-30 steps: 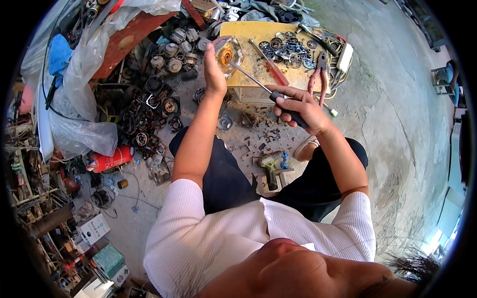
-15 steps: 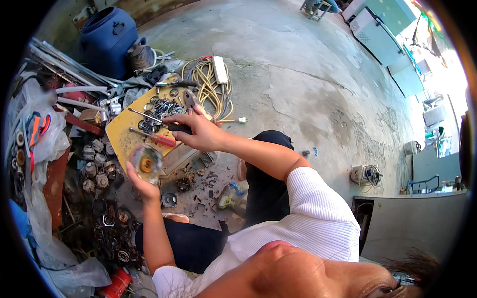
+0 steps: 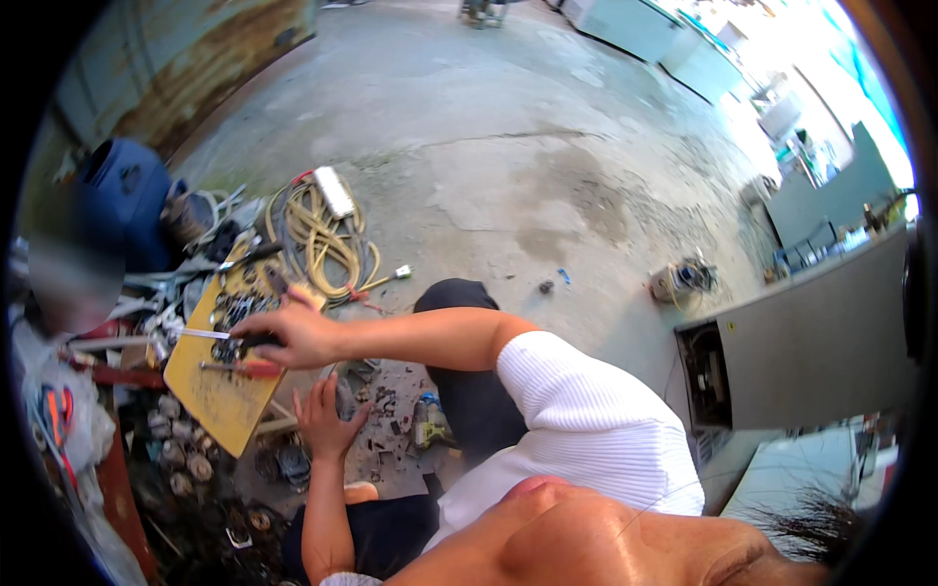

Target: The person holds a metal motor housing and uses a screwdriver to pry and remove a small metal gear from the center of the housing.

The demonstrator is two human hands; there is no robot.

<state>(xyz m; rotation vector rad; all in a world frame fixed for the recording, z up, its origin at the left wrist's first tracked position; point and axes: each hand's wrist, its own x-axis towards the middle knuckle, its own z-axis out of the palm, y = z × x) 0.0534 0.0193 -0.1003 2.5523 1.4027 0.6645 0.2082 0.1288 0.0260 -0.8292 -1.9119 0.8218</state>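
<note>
My right hand [image 3: 293, 332] is closed around the black handle of a screwdriver [image 3: 203, 334], its shaft pointing left over the yellow board [image 3: 210, 396]. Below that hand, a second screwdriver with a red handle [image 3: 256, 368] lies on the board. My left hand [image 3: 330, 418] is raised beside the board's near right edge, fingers spread, gripping nothing that I can see. A pile of small metal parts [image 3: 239, 311] sits on the board, partly hidden by my right hand. A dark-handled tool [image 3: 256, 256] lies at the board's far end.
A coiled yellow cable [image 3: 318, 244] with a white power strip [image 3: 335, 192] lies beyond the board. Left of it stands a blue barrel [image 3: 127, 200]. Motor parts [image 3: 186, 444] and scraps cover the floor nearby. A green power tool [image 3: 426, 430] rests by my leg.
My left hand has let go of the round part with a copper-coloured centre and opened. The view has shifted, moving the board lower and left. My right hand still holds the black-handled screwdriver.
</note>
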